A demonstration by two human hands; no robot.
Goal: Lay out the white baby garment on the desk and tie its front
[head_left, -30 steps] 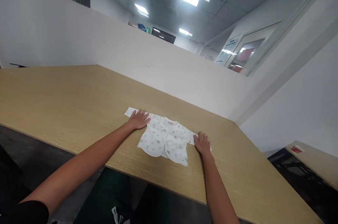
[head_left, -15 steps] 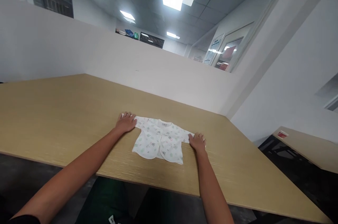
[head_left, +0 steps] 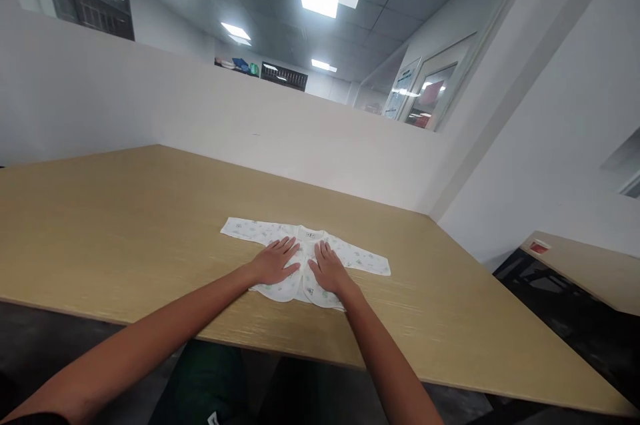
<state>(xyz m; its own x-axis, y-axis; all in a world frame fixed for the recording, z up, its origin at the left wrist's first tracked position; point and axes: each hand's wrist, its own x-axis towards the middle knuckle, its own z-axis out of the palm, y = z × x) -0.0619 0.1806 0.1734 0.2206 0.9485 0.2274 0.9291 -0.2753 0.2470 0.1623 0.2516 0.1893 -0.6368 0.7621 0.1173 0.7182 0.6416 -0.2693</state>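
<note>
Your fingers lie flat and spread, gripping nothing: the left hand (head_left: 276,261) presses palm-down on the left front panel of the baby shirt (head_left: 305,262), and the right hand (head_left: 329,266) presses on the right panel just beside it, the two hands nearly touching along the shirt's centre opening. The fingertips point away from you, toward the collar.

Judging by how it lies, the shirt is already laid out face-up and fairly smooth, both sleeves stretched straight out to either side; no fold shows in it yet, so any folding remains to be done.

The shirt sits on the tabletop (head_left: 125,225) close to its near edge, roughly midway along that edge, well apart from the far corner where the white partition (head_left: 200,111) meets the side wall.

From the hands outward, both wrists are low and both forearms run bare and nearly straight back toward you, converging on the shirt from the near edge.
</note>
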